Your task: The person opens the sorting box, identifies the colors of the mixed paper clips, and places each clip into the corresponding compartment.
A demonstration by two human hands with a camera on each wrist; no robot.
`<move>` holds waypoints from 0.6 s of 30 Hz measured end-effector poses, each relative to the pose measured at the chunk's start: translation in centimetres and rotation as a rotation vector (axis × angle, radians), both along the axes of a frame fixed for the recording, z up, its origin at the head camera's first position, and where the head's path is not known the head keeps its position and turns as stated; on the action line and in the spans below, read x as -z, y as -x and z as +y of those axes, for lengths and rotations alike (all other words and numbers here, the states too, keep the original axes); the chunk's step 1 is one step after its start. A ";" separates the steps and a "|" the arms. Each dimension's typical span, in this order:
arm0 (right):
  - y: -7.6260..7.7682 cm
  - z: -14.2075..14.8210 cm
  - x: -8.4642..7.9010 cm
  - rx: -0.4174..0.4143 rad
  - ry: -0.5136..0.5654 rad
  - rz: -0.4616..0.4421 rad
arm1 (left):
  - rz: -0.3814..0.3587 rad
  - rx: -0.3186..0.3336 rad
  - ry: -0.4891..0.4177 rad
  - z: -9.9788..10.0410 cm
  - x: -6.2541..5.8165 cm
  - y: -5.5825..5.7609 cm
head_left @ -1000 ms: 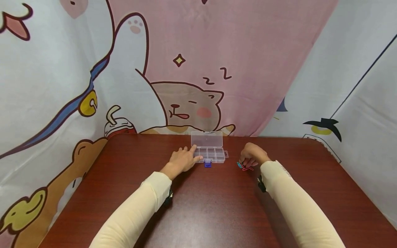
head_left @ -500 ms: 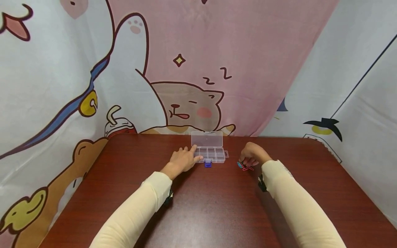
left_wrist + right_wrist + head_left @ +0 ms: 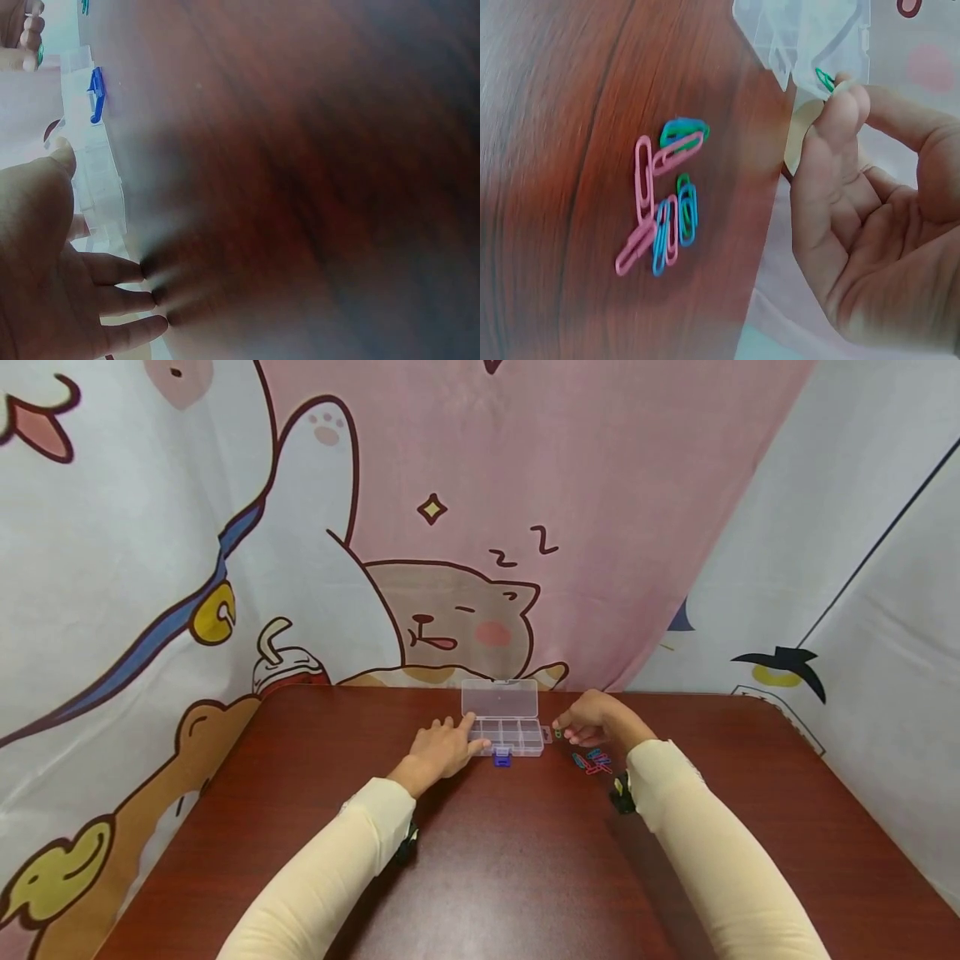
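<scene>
Pinched between the thumb and finger of my right hand (image 3: 588, 717) is a green paper clip (image 3: 825, 79), held close to the right end of a clear plastic box (image 3: 517, 737). The box has small compartments, a raised clear lid (image 3: 499, 698) and a blue latch (image 3: 502, 758) at its front. My left hand (image 3: 441, 747) lies at the box's left end with fingers spread, its thumb along the front edge. Several pink, blue and green paper clips (image 3: 671, 214) lie in a loose pile on the table, below my right hand in the head view.
The brown wooden table (image 3: 495, 868) carries the box and the clip pile near its far edge. Right behind it hangs a cartoon-printed curtain (image 3: 600, 527). A clear hang tab (image 3: 547, 734) sticks out from the box's right end.
My right hand has lifted from the clip pile and moved left toward the box, now carrying a green paper clip. More of the pile shows. The left hand has stayed in place.
</scene>
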State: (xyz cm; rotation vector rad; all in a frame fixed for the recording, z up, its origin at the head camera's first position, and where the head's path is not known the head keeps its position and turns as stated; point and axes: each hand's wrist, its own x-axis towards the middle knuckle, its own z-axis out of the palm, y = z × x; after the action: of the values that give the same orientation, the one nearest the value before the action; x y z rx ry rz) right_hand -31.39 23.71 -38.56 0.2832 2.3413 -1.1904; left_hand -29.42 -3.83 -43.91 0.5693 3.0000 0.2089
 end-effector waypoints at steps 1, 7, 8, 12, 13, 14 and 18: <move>0.0 -0.2 0.0 0.002 0.019 -0.003 | 0.000 -0.002 0.000 0.0 0.0 0.0; 0.4 -1.0 0.2 0.042 0.133 -0.037 | 0.001 -0.003 0.010 0.0 0.1 0.0; 0.6 -1.1 0.3 0.054 0.156 -0.044 | 0.002 -0.003 0.013 0.0 0.1 0.0; 1.1 -1.4 0.7 0.100 0.231 -0.064 | 0.005 -0.005 0.014 0.1 -0.1 0.0; 1.2 -1.5 0.8 0.106 0.246 -0.068 | 0.006 -0.006 0.014 0.1 -0.1 0.0; 1.3 -1.6 0.8 0.111 0.258 -0.069 | 0.006 -0.007 0.013 0.1 -0.1 -0.1; 1.3 -2.2 0.9 0.130 0.290 -0.065 | -0.001 -0.009 0.015 0.1 -0.1 -0.1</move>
State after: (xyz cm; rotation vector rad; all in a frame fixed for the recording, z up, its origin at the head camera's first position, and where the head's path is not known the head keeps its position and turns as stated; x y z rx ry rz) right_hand -32.69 21.50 -39.51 0.3707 2.0864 -1.5379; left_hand -29.30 -3.77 -43.76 0.5536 3.0008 0.1871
